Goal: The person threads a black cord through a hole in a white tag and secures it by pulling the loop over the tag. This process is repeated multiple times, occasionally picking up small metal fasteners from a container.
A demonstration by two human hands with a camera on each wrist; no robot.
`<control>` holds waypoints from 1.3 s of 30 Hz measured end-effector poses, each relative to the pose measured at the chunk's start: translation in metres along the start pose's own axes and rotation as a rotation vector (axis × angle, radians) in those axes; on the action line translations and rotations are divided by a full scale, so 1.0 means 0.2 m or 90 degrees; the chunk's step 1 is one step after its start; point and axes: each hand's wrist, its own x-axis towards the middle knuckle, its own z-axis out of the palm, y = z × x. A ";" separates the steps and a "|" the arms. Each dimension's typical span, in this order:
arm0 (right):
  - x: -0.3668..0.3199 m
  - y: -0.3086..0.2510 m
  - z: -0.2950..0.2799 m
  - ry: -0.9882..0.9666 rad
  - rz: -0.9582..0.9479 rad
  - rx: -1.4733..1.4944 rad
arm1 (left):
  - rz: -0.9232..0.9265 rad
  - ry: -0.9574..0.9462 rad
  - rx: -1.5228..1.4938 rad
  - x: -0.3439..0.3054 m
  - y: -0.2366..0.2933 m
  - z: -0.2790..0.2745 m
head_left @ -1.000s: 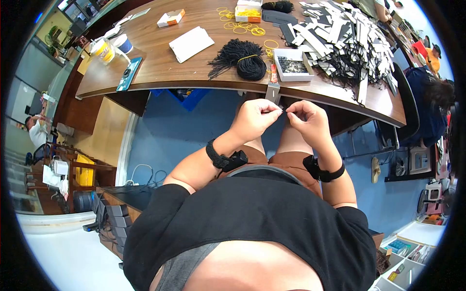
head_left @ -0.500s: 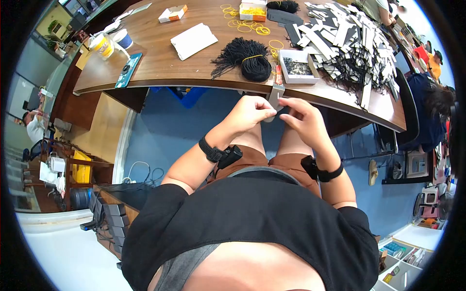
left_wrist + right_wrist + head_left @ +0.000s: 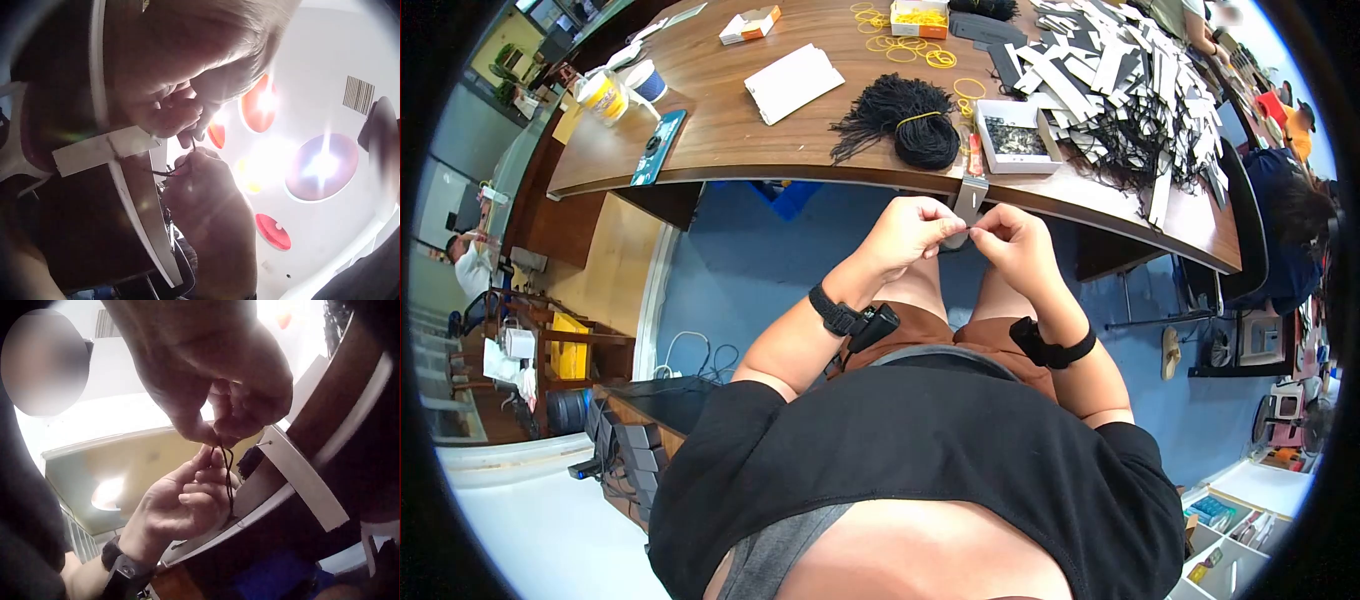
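Note:
In front of the table edge, my left hand and right hand meet fingertip to fingertip. A thin black cord runs between them, doubled into a loop in the right wrist view. My left thumb and forefinger pinch it, and my right fingertips pinch it close by. Just beyond the hands, a flat grey-white tag juts out from the table edge. The same cord shows dark against the light in the left wrist view.
On the table lie a bundle of black cords, a white box of small dark pieces, and a large pile of tags. Yellow rubber bands, a white stack, a phone and cups lie farther off.
Half a second ago my right fingers were spread, a little apart from the left hand. Now they have closed to a pinch right beside the left fingertips.

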 end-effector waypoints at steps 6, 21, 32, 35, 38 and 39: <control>0.03 0.08 -0.01 0.016 0.087 0.253 | 0.183 0.027 0.378 0.04 0.00 0.02; 0.02 0.12 -0.04 0.007 0.130 0.440 | 0.047 0.046 0.068 0.06 0.02 -0.01; 0.08 0.18 -0.01 0.010 0.138 0.522 | -0.174 -0.104 -0.427 0.15 -0.09 -0.08; 0.10 0.23 -0.01 0.050 0.193 0.468 | -0.032 0.020 -0.121 0.16 -0.12 -0.04; 0.07 0.26 0.04 0.042 0.237 0.392 | 0.181 0.095 0.110 0.18 -0.26 -0.04; 0.05 0.25 0.03 0.026 0.248 0.430 | 0.182 0.098 0.099 0.15 -0.25 -0.03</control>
